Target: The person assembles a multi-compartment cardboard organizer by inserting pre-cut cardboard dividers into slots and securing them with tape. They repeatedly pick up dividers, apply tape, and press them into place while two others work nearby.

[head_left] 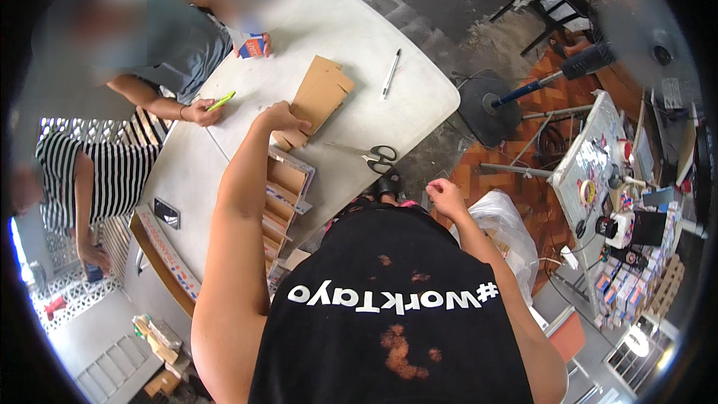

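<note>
My left hand [280,120] reaches over the white table, its fingers closed on the near end of some flat brown cardboard pieces [320,93]. The pieces lie stacked and slightly fanned, angled away from me. Just below that hand is an open cardboard box with dividers [280,202], partly hidden by my forearm. A pair of black-handled scissors [381,157] lies to the right of the cardboard, near the table edge. My right hand [446,198] hangs in the air off the table, fingers curled in, with nothing visible in them.
Across the white table [359,22], a person holds a yellow-green cutter [222,100] and a small printed box [251,46]. A pen [391,73] lies on the tabletop. At right are a standing fan [636,37], a cluttered side table [591,179] and a plastic bag [501,228].
</note>
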Action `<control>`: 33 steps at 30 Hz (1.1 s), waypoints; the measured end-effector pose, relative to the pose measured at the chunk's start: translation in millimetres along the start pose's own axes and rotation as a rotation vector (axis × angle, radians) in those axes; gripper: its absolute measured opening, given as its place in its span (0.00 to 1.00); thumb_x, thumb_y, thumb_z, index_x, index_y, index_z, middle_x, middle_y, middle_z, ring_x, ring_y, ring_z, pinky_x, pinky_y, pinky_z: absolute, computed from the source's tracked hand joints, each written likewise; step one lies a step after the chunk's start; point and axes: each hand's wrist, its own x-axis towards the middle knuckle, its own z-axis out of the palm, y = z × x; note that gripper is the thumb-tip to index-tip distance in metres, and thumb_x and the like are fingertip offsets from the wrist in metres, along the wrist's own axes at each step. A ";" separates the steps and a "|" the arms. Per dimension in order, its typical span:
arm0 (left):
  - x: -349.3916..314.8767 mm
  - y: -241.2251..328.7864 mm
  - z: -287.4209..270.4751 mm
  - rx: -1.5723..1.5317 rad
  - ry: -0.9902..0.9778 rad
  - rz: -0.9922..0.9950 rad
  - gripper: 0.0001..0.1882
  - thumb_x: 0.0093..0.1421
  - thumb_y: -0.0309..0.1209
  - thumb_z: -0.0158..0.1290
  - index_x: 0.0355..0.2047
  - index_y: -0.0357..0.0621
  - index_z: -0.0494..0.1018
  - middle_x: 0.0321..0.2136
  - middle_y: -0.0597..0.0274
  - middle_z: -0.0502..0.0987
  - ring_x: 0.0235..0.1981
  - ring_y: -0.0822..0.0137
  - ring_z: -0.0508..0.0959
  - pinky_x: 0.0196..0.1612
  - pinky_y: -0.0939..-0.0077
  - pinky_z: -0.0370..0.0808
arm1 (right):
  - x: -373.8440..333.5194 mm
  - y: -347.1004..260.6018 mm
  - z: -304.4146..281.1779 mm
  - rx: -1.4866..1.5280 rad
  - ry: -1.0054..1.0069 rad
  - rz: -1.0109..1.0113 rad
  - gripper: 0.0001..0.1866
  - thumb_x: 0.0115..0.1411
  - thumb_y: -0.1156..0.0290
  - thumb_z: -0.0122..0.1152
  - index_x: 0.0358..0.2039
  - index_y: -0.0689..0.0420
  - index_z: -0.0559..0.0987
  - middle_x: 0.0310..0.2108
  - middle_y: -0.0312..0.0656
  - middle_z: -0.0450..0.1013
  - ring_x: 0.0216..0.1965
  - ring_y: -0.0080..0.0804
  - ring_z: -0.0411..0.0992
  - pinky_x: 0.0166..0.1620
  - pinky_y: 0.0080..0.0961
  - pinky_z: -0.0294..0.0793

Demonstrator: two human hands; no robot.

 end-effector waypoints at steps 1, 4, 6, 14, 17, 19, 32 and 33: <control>-0.2 0.2 -2.0 -0.019 -0.101 0.025 0.53 0.38 0.61 0.70 0.56 0.34 0.73 0.51 0.42 0.78 0.55 0.49 0.77 0.58 0.61 0.72 | -2.2 -15.2 5.5 -0.028 0.000 0.016 0.16 0.59 0.59 0.63 0.41 0.58 0.83 0.38 0.48 0.81 0.42 0.43 0.80 0.46 0.36 0.77; -25.5 18.7 -11.3 0.008 -0.050 0.067 0.49 0.39 0.55 0.72 0.53 0.31 0.72 0.49 0.42 0.79 0.51 0.51 0.79 0.55 0.65 0.73 | -11.5 -47.2 14.2 -0.063 -0.034 0.016 0.16 0.59 0.59 0.63 0.42 0.57 0.82 0.38 0.48 0.81 0.42 0.44 0.80 0.47 0.36 0.77; -45.6 21.0 -16.4 -0.159 0.009 0.192 0.43 0.43 0.49 0.70 0.53 0.33 0.70 0.48 0.42 0.79 0.51 0.48 0.79 0.55 0.63 0.73 | -12.5 -46.2 19.3 -0.138 -0.009 0.030 0.16 0.59 0.60 0.64 0.42 0.57 0.83 0.39 0.48 0.81 0.42 0.43 0.80 0.47 0.35 0.77; -79.3 13.6 8.1 0.045 0.687 0.277 0.23 0.52 0.23 0.52 0.51 0.45 0.70 0.48 0.51 0.77 0.51 0.45 0.76 0.53 0.50 0.73 | -50.3 70.1 48.9 -0.168 0.090 0.275 0.13 0.57 0.60 0.65 0.33 0.56 0.85 0.33 0.50 0.81 0.37 0.45 0.80 0.43 0.39 0.78; -42.0 -7.6 18.4 0.049 0.590 0.292 0.24 0.54 0.23 0.48 0.53 0.39 0.65 0.48 0.41 0.74 0.52 0.37 0.73 0.57 0.48 0.69 | -65.9 42.4 38.3 -0.240 0.111 0.380 0.16 0.57 0.54 0.63 0.35 0.53 0.86 0.38 0.49 0.81 0.43 0.49 0.79 0.49 0.41 0.77; 2.2 -41.0 0.6 -0.728 0.140 0.352 0.23 0.51 0.24 0.52 0.50 0.41 0.67 0.34 0.48 0.78 0.30 0.48 0.82 0.34 0.55 0.81 | -72.4 30.3 25.9 -0.197 0.105 0.376 0.17 0.57 0.53 0.62 0.39 0.52 0.84 0.41 0.48 0.81 0.45 0.49 0.78 0.49 0.42 0.76; -4.9 -72.7 49.3 -0.005 0.948 0.199 0.47 0.49 0.49 0.67 0.63 0.36 0.64 0.57 0.40 0.71 0.57 0.42 0.71 0.61 0.51 0.66 | -46.2 80.0 6.0 -0.343 -0.174 0.181 0.19 0.56 0.52 0.61 0.39 0.53 0.85 0.41 0.51 0.81 0.45 0.51 0.78 0.47 0.44 0.77; -19.2 -41.0 49.6 -0.170 0.958 0.274 0.42 0.50 0.47 0.67 0.59 0.35 0.68 0.55 0.41 0.73 0.55 0.44 0.73 0.61 0.54 0.68 | -48.4 101.0 11.3 -0.430 -0.137 0.256 0.19 0.56 0.51 0.62 0.39 0.52 0.85 0.41 0.49 0.81 0.45 0.48 0.79 0.47 0.42 0.77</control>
